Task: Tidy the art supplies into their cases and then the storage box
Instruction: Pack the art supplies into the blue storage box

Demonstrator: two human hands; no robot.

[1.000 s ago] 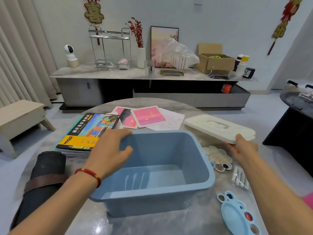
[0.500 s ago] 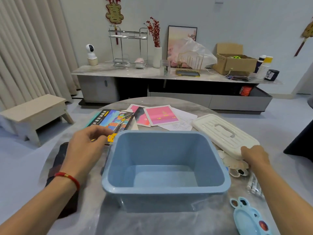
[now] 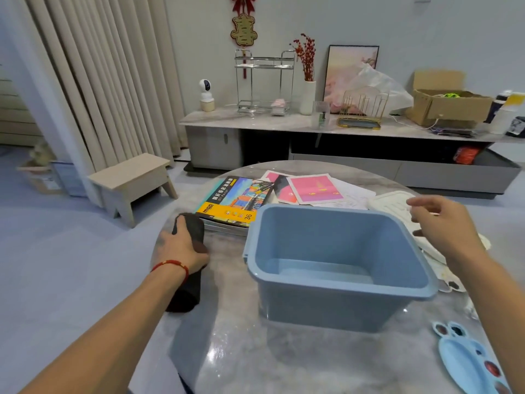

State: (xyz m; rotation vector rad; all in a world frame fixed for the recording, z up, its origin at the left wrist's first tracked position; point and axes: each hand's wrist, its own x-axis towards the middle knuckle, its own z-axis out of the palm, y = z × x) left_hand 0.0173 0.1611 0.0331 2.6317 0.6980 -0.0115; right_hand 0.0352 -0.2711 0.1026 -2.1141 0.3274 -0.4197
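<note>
An empty blue storage box (image 3: 335,305) stands in the middle of the round marble table (image 3: 255,351). Left of it lies a dark rolled-up brush case (image 3: 190,231), and my left hand (image 3: 181,248) is closed over its middle. My right hand (image 3: 446,226) hovers open, fingers spread, above the white box lid (image 3: 389,203) at the box's right. Behind the box lies an oil pastel box (image 3: 235,200) with pink paintings (image 3: 312,189) beside it. A white flower palette (image 3: 451,282) lies partly hidden under my right arm. A blue bear-shaped palette (image 3: 468,359) is at the front right.
A small wooden stool (image 3: 130,180) stands on the floor to the left of the table, near the curtains. A long low cabinet (image 3: 341,129) with a cardboard box, a vase and a wire rack runs along the back wall.
My left hand left the box rim, moved left and closed on the dark rolled case. My right hand lifted off the white lid and opened. The view turned left.
</note>
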